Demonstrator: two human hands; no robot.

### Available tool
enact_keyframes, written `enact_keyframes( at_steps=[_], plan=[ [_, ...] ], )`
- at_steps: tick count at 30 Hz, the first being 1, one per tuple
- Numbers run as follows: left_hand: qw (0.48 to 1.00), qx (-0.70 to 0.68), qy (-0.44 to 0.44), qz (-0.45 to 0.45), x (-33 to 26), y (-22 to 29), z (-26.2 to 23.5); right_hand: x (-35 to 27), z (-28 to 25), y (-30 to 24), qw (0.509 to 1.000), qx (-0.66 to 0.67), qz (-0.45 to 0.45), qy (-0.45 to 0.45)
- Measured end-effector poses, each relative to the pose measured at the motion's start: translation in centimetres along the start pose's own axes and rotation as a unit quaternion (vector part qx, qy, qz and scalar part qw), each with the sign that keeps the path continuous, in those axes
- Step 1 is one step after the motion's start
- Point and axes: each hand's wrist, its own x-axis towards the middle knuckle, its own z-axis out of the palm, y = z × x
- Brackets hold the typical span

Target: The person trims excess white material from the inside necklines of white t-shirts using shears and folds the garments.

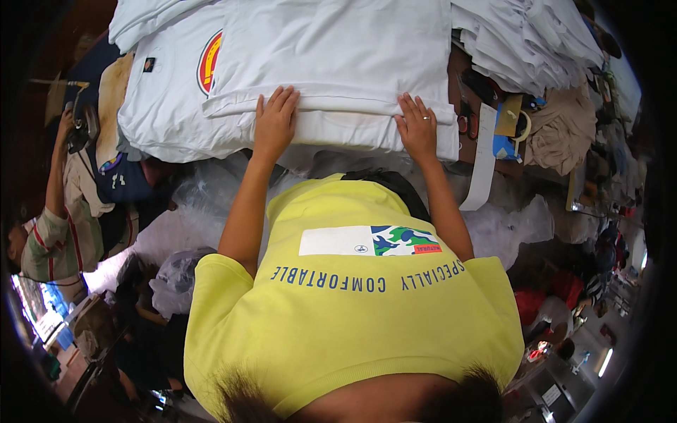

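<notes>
A white T-shirt (331, 49) lies spread on the stack in front of me, its near edge turned into a flat band. My left hand (277, 123) rests on the left part of that band, fingers stretched forward and the thumb apart. Toward the band's right end lies my right hand (417, 128), a ring on one finger, its fingers also extended over the cloth. Beneath and to the left, another white T-shirt (166, 95) shows a dark neck label and part of a red and yellow round print (209, 63).
Right of the shirts are scissors (465, 118), a tape roll (523, 128), a long white strip (481, 161), a heap of white garments (522, 39) and bunched beige cloth (564, 134). Clear plastic bags (180, 282) lie below the table edge. Another person (60, 243) works at the left.
</notes>
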Motion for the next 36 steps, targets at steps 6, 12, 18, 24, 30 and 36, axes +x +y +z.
enact_keyframes(
  at_steps=[6,12,18,24,30,36],
  plan=[
    [0.987,0.157,-0.021,-0.034,-0.5,-9.9,-2.6,-1.3,0.5,4.9,0.996,-0.055,0.062,0.017],
    [0.993,0.115,-0.014,-0.031,0.8,-10.7,-7.2,0.8,-0.9,5.5,0.985,0.088,0.106,0.108],
    [0.987,0.139,-0.081,-0.022,2.3,-11.7,-7.7,4.9,-0.4,0.4,0.983,0.174,0.047,-0.034],
    [0.953,0.160,-0.133,0.222,3.1,-10.5,-9.6,6.8,-1.2,-1.1,0.943,0.201,0.131,-0.228],
    [0.969,0.056,-0.198,0.140,2.7,-6.9,-10.5,8.9,-4.3,3.8,0.917,0.289,0.196,-0.194],
    [0.934,-0.120,-0.333,0.047,3.1,3.9,-7.2,23.1,-10.5,7.8,0.932,0.034,0.142,-0.331]
  ],
)
